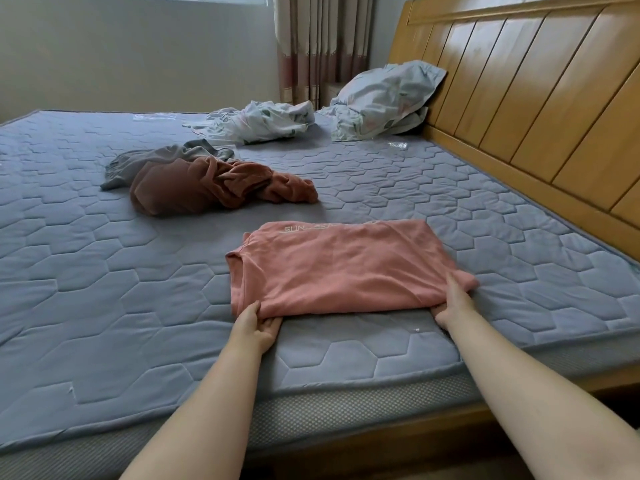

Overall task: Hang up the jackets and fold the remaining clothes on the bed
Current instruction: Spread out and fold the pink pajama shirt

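A pink T-shirt [339, 265] lies folded into a rectangle on the blue quilted mattress [104, 265], near its front edge. My left hand [258, 325] grips the shirt's near left corner, thumb on top and fingers under the cloth. At the near right corner my right hand [453, 303] pinches the fabric in the same way. Farther back, a crumpled brown garment [214, 183] lies in a heap, with a grey garment [152, 159] bunched against its far side.
A floral sheet [256, 123] and a pillow [384, 98] lie at the far end by the wooden headboard [536, 98]. Curtains [322, 46] hang in the corner beyond. The mattress edge and wooden bed frame [381, 434] run below my arms.
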